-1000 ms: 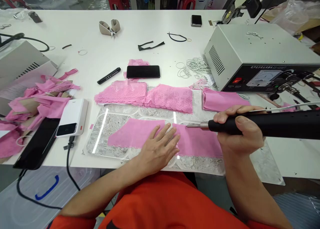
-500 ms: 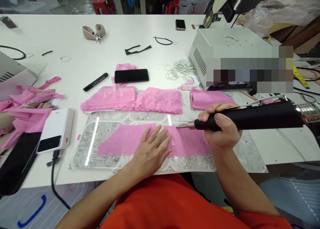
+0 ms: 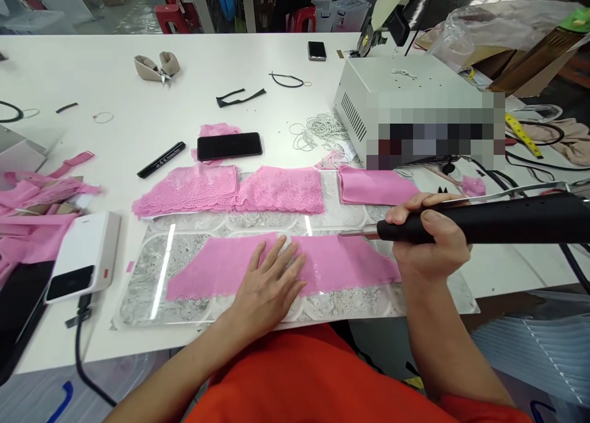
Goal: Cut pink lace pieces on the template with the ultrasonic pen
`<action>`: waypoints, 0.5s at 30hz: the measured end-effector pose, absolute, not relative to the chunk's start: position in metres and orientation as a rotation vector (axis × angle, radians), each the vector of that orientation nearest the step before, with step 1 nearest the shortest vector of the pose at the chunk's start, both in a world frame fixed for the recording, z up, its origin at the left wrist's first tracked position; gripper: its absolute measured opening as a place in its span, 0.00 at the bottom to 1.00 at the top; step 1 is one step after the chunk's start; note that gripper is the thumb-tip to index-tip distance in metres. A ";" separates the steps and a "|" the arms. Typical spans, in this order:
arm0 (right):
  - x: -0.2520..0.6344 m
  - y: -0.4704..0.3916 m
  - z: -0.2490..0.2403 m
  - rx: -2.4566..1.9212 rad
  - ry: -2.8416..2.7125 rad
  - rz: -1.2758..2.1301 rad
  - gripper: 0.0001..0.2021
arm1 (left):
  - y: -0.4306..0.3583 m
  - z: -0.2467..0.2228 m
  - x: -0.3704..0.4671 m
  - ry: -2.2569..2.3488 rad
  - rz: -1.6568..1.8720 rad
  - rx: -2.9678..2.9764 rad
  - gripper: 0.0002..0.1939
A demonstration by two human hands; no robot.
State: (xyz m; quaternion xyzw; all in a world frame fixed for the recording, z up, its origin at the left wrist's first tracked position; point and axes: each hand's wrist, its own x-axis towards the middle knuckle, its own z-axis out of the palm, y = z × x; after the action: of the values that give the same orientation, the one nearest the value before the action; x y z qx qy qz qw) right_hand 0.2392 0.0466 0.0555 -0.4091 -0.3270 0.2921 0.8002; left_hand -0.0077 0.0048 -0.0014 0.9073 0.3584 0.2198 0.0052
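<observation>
Two flat pink fabric pieces, the left one point(image 3: 207, 269) and the right one point(image 3: 345, 263), lie side by side on a clear-topped, stone-patterned mat point(image 3: 152, 275). My left hand point(image 3: 271, 284) rests flat with spread fingers where the pieces meet. My right hand point(image 3: 431, 238) is wrapped round a black handheld tool point(image 3: 507, 220), whose thin metal tip touches or hovers over the upper edge of the right piece. Behind them lie two lacy pink stacks point(image 3: 188, 189) point(image 3: 281, 190) and a folded pink cloth point(image 3: 378, 186).
A grey metal box point(image 3: 415, 79) stands at the back right. Also on the table are a black phone point(image 3: 229, 145), a marker point(image 3: 161, 159), a white power bank point(image 3: 85, 257) with a cable, pink scraps point(image 3: 41, 195) and coiled white cord point(image 3: 322, 128).
The tool and my right hand have moved right along the upper edge of the right piece. My left hand stays on the fabric. The whole view has shifted slightly.
</observation>
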 end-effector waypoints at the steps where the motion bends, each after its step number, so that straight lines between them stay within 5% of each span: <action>1: 0.239 0.047 0.055 -0.877 -0.708 0.634 0.06 | 0.005 -0.001 -0.008 1.125 0.690 2.844 0.16; 15: 0.254 0.046 0.059 -0.877 -0.688 0.515 0.05 | 0.006 -0.004 -0.009 1.117 0.706 2.831 0.17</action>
State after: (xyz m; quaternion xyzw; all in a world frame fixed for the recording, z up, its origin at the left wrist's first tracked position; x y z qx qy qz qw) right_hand 0.2543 0.0458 0.0586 -0.4114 -0.3228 0.2418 0.8173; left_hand -0.0094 0.0063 -0.0040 0.9060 0.3577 0.2260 0.0088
